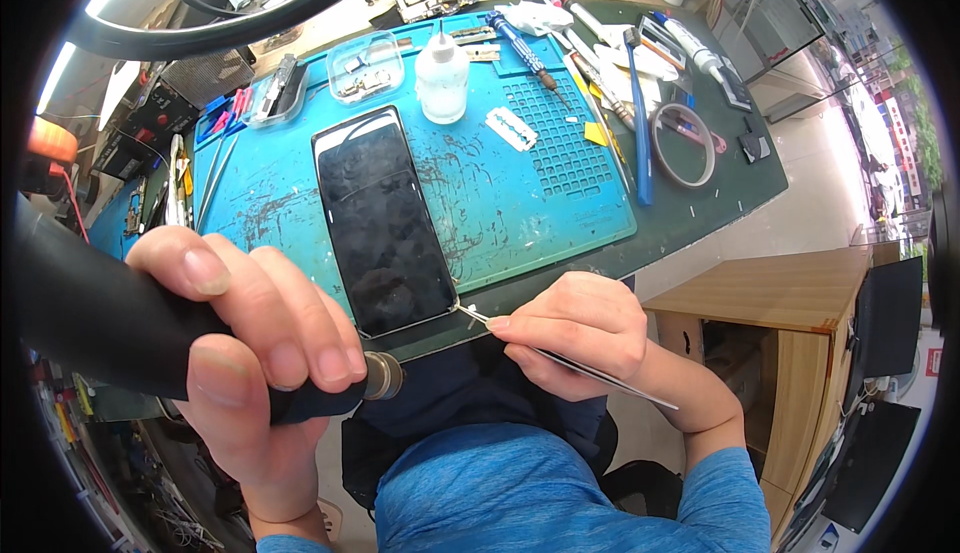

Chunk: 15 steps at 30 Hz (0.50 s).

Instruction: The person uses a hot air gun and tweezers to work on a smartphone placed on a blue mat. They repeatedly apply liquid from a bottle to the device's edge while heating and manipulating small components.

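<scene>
A smartphone point(385, 223) with a dark, smudged screen lies face up on a blue work mat point(480, 223), its lower end over the mat's near edge. My left hand point(265, 353) is wrapped round a black hot air gun point(110, 313), whose metal nozzle point(384, 376) is close to the phone's lower left corner. In my right hand point(580, 333) metal tweezers point(600, 375) are pinched between thumb and fingers. Their tips are at the phone's lower right corner, with a tiny pale piece point(472, 309) beside them; whether they grip it I cannot tell.
Beyond the phone stand a clear squeeze bottle point(442, 83) and a plastic box of small parts point(365, 68). A razor blade point(511, 129), a blue screwdriver point(520, 48), a blue-handled brush point(640, 133) and a tape roll point(655, 148) lie rightward. A black ring point(230, 35) hangs at upper left.
</scene>
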### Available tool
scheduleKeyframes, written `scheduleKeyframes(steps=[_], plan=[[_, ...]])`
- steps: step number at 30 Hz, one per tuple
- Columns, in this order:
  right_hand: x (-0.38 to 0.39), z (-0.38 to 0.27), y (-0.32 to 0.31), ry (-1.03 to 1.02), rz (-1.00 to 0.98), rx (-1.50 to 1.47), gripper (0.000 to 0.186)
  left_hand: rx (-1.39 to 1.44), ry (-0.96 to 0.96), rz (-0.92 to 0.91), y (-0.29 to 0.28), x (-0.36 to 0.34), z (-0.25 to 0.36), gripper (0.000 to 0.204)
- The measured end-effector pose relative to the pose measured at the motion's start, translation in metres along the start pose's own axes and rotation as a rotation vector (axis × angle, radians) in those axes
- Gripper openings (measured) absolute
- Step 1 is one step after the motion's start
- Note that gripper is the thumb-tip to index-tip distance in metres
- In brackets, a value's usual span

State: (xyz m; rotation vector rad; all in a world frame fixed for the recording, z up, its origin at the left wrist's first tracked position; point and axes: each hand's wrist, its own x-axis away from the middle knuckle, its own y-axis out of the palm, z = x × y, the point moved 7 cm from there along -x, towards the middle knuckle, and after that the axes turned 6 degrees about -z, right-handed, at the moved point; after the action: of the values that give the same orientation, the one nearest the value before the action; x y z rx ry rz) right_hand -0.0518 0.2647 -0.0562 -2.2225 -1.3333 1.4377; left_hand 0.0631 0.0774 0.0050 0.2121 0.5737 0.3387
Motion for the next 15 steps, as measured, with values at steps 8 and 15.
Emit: scheduleKeyframes(steps=[8, 15], plan=[[-0.0011, 0.0002, 0.0, -0.014, -0.014, 0.002, 0.031, -0.014, 0.012, -0.025, 0.001, -0.0019, -0.0015, 0.029], [0.0013, 0.0023, -0.0006, -0.008, -0.011, -0.021, 0.031, -0.002, 0.004, -0.018, -0.0007, -0.0013, -0.0036, 0.029]])
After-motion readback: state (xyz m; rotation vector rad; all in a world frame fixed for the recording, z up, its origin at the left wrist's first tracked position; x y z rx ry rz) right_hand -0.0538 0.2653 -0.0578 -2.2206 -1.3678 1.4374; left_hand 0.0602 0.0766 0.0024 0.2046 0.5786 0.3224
